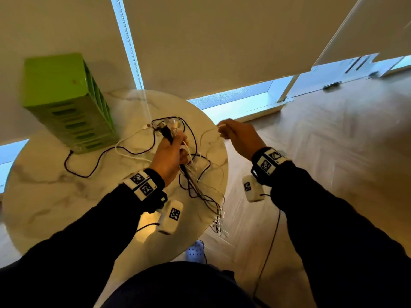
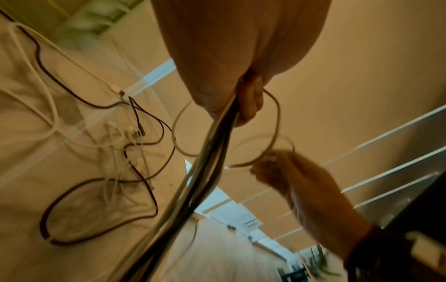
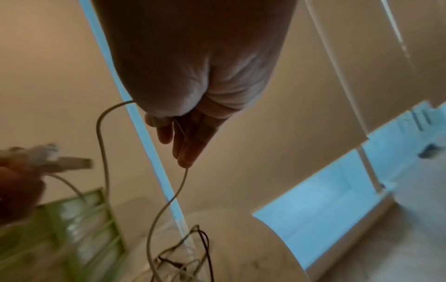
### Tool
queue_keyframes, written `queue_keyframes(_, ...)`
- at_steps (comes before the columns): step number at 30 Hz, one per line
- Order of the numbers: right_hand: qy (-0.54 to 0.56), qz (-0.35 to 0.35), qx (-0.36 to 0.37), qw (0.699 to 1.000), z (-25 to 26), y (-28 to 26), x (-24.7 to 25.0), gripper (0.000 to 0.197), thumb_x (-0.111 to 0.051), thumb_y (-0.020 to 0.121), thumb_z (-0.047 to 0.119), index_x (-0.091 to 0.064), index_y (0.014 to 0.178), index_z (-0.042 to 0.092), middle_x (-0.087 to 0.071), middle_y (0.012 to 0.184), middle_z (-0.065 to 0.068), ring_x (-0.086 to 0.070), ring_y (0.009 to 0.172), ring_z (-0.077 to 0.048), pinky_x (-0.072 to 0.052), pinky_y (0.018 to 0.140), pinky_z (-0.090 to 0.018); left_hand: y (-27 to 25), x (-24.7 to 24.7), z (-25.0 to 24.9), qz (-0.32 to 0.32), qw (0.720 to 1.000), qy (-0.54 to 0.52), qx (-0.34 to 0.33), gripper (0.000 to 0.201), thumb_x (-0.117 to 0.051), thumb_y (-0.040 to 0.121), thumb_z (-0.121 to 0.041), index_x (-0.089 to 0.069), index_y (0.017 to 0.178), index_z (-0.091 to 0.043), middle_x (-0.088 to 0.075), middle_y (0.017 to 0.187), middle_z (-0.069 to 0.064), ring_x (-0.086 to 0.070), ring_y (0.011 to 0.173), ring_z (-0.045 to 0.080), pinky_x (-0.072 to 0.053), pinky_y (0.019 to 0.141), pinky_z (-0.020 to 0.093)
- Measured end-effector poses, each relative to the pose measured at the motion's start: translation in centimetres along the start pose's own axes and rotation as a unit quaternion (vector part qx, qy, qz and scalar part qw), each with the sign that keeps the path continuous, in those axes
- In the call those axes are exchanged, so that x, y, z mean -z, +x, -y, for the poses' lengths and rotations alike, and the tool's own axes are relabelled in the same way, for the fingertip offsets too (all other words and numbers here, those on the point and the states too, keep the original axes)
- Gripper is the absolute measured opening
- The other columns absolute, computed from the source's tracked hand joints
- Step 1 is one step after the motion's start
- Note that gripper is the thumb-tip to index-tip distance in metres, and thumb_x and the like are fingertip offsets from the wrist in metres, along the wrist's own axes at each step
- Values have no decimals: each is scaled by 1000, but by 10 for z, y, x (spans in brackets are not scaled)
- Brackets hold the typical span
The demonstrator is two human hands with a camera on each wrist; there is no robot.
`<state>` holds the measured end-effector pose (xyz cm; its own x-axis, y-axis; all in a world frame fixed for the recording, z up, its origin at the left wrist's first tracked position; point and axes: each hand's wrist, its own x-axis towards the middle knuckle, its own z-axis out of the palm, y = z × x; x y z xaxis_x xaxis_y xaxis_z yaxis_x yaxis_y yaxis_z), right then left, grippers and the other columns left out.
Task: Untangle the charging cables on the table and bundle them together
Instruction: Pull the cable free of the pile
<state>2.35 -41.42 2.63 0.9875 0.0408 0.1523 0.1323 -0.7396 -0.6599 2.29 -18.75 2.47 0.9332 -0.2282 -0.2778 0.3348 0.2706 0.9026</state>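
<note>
Left hand [image 1: 170, 155] grips cable bundle [image 2: 212, 162]; right hand [image 1: 241, 135] apparently pinches white cable [image 3: 166, 202].

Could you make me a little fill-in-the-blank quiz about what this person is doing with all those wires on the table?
1. The left hand grips a bundle of black and white charging cables above the round ____ table.
2. The right hand pinches a single thin ____ cable.
3. The tall slotted box at the table's far left is ____.

Missing words: marble; white; green
</note>
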Motion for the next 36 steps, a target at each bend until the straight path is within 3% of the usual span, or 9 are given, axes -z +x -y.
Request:
queue_keyframes(7,64,10,-21,998,24,-10,39,25,-44,107,27,-64,114,14,-70,77,-6,-66,62,-18,-54,61,-24,-5,-42,23,49,998,8,45,15,-48,106,-26,-57,101,-15,-45,67,-3,-35,49,8,-31,44,19)
queue_keyframes(15,-26,183,-100,978,18,-44,7,24,-43,107,29,-63,100,18,-67,70,4,-56,49,-1,-42,60,-17,-4,-42,30,50,997,-42,50,23,-45,108,-28,-59,117,-12,-32,56,-9,-26,46,6,-22,43,21)
queue_keyframes(18,-157,301,-167,926,-8,-57,14,27,-43,106,32,-65,110,18,-58,70,15,-58,65,-5,-39,69,-23,-3,-35,28,42,996,-60,45,19,-45,108,-28,-59,104,-16,-29,58,-8,-22,48,7,-19,45,22)
queue_keyframes(22,-262,324,-309,855,-65,-87,25,28,-50,103,26,-65,126,18,-70,113,-4,-63,82,-14,-51,68,-23,-3,-44,28,26,996,-70,54,19,-49,106,-29,-59,94,-17,-41,66,-7,-33,50,7,-30,45,21)
queue_keyframes(26,-382,316,-376,782,-109,-136,36,40,-49,101,32,-52,141,29,-53,144,-7,-52,129,-28,-40,110,-45,-12,-72,39,86,995,19,55,19,-52,104,-31,-67,98,-21,-33,68,-3,-32,55,9,-28,52,24)
queue_keyframes(28,-347,326,-357,803,-110,-142,26,74,-67,90,37,-29,154,38,-33,159,-6,-34,143,-31,-30,116,-49,-15,-73,41,120,991,43,48,18,-52,104,-31,-68,102,-22,-26,68,-3,-27,54,9,-26,53,25)
queue_keyframes(31,-175,307,-232,906,-77,-134,8,115,-84,72,52,-5,155,47,-10,167,2,-12,152,-27,-14,120,-54,-16,-78,46,144,986,77,40,19,-53,104,-32,-68,107,-23,-28,64,-6,-28,53,7,-27,52,23)
queue_keyframes(34,39,302,-171,937,-34,-129,-2,102,-79,79,49,-13,157,36,-27,163,1,-27,148,-19,-24,119,-46,-15,-94,53,151,978,138,37,18,-55,102,-37,-71,108,-29,-48,70,-6,-35,60,11,-39,58,26)
queue_keyframes(36,109,292,-162,936,-17,-123,-3,66,-67,94,40,-35,149,25,-56,141,-2,-53,129,-16,-41,110,-39,-12,-99,56,150,974,168,35,19,-54,103,-38,-71,108,-32,-49,65,-13,-36,61,11,-44,60,26)
